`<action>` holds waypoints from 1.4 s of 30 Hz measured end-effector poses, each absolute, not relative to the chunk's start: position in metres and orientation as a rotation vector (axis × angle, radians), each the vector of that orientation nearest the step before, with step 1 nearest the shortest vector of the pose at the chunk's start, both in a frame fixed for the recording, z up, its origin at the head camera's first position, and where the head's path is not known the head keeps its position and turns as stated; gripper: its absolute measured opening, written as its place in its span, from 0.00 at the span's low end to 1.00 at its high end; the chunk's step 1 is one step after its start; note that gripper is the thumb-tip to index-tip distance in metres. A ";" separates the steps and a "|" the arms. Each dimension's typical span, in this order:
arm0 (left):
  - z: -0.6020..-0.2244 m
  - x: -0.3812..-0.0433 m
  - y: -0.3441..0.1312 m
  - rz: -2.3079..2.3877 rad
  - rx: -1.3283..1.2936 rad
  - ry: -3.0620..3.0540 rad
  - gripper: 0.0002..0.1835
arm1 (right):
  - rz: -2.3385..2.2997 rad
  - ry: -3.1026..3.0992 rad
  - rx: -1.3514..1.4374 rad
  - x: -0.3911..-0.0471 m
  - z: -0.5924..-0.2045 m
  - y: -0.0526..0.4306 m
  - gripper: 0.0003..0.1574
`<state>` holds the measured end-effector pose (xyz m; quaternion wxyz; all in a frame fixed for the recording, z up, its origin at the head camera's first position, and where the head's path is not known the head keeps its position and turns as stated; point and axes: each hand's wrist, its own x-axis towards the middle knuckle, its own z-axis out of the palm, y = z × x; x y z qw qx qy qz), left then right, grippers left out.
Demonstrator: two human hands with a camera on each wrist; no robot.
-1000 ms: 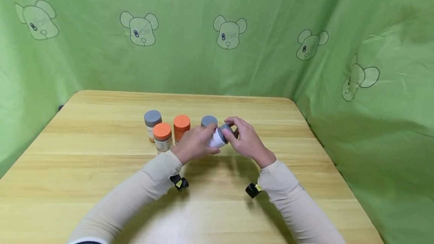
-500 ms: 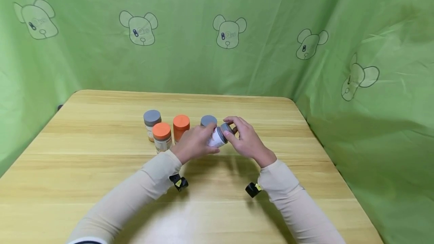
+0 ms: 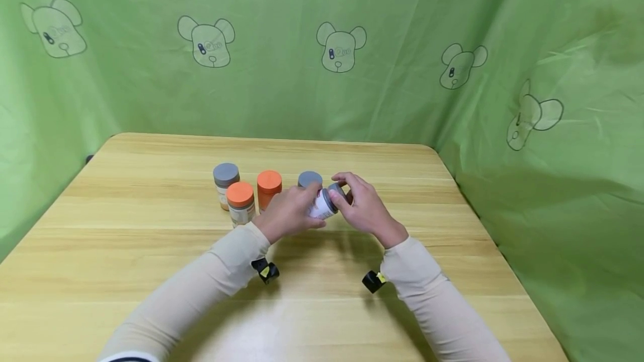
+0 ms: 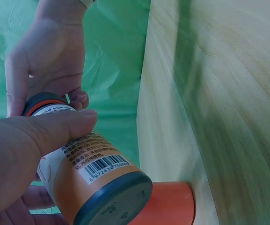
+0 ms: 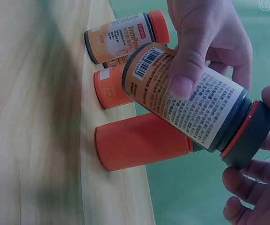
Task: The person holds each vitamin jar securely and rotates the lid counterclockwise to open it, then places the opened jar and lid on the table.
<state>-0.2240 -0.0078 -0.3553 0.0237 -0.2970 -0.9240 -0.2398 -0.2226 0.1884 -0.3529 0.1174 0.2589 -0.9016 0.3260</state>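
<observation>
My left hand [image 3: 292, 211] grips the body of a supplement bottle [image 3: 321, 206], its thumb lying across the printed label. The bottle is held tilted above the table, its dark base [image 4: 118, 201] facing the left wrist camera. Fingers and thumb of my right hand [image 3: 367, 205] hold the bottle's dark grey lid [image 5: 251, 133] at the upper right end. An orange ring [image 5: 240, 129] shows between lid and neck in the right wrist view. Just behind the left hand stands an orange bottle [image 5: 142, 143] with a grey lid [image 3: 310, 178].
Left of the hands stand an orange bottle with an orange lid [image 3: 269, 182], a labelled bottle with an orange lid [image 3: 241, 195] and a grey-lidded bottle [image 3: 226, 175]. All are upright on the wooden table [image 3: 126, 250]. Green curtains [image 3: 282, 99] surround the table.
My right hand has shifted very slightly at the lid, its wrist a little to the left. The left hand, the held bottle and the standing bottles stay in place.
</observation>
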 end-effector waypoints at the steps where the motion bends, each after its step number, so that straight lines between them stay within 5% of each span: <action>1: -0.355 -0.224 -0.008 -0.741 -0.918 -2.863 0.34 | 0.957 -2.632 0.768 -0.223 -0.353 0.189 0.22; 42: -0.357 -0.224 -0.007 -0.709 -0.966 -2.823 0.33 | 0.940 -2.661 0.794 -0.222 -0.354 0.192 0.24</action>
